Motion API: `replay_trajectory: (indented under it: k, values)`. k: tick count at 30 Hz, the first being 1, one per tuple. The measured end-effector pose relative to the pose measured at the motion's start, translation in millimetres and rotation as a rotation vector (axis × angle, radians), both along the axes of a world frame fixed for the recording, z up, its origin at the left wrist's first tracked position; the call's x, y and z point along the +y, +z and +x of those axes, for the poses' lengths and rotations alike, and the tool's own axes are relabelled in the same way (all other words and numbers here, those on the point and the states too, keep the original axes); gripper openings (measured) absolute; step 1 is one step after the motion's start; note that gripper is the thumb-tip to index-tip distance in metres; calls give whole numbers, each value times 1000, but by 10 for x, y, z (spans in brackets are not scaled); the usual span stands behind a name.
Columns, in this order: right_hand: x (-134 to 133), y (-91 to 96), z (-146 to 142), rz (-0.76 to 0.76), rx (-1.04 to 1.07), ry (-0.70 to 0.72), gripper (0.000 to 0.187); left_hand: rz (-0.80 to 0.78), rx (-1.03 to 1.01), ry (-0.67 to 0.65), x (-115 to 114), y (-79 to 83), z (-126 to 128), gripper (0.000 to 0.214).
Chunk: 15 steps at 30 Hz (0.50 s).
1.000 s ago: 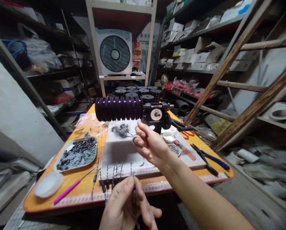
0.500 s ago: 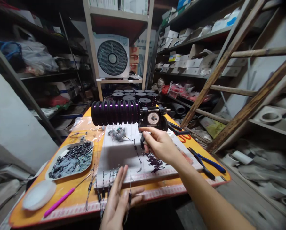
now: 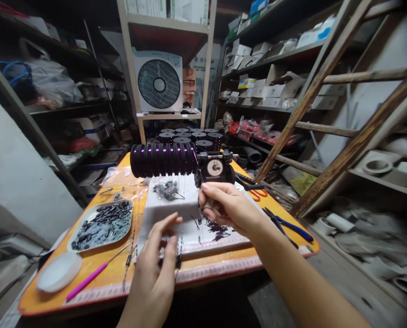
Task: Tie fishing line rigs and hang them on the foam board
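Observation:
My right hand [image 3: 220, 202] is closed in a pinch just below the dial end of a black winding device [image 3: 215, 167]. A thin dark strand appears to run down to its fingertips, but what they grip is too small to make out. The device's long ribbed black spool [image 3: 164, 160], with purple bands, extends to the left. My left hand [image 3: 157, 255] is lower, its thumb and fingers apart and curved over the front edge of a white board [image 3: 155, 210]. Beside its thumb hang thin strands with small black pieces [image 3: 179, 255], partly hidden by the hand.
A tray [image 3: 100, 248] of small black and grey parts stands left, near a translucent lid [image 3: 59, 273] and a pink-handled hook tool [image 3: 87, 281]. Blue-handled pliers [image 3: 292, 228] lie right. Dark clippings [image 3: 220, 228] and a grey tangle [image 3: 169, 189] rest on the board. Black spools [image 3: 183, 136] stand behind.
My left hand has risen and turned, its fingers curling from a flat spread. My right hand has stayed pinched near the device, turning slightly. The view has shifted a little.

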State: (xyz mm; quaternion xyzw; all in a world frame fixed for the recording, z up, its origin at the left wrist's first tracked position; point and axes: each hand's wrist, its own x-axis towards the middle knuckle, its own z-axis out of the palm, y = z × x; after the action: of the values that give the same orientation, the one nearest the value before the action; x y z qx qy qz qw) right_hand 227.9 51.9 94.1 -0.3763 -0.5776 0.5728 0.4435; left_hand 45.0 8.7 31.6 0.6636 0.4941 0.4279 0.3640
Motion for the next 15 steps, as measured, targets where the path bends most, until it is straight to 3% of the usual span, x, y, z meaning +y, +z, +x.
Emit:
replay_trajectory:
  k: [2,4,7,12,15]
  values:
    - [-74,74,15,-55,99,73,31,-33,-121,-230,132,62,150,43]
    - [-103,80,18,-95,172,124,30,-69,-213,-365,175,84,292,31]
    - [-84,-37,-7,-219,299,150,34,-163,-313,-415,67,34,425,36]
    - [-32,-282,-121,-427,411,157,41,-601,-1110,-595,-243,-133,404,36]
    - [-29,-308,-160,-418,425,142,40,-746,-1186,-671,-339,-174,302,40]
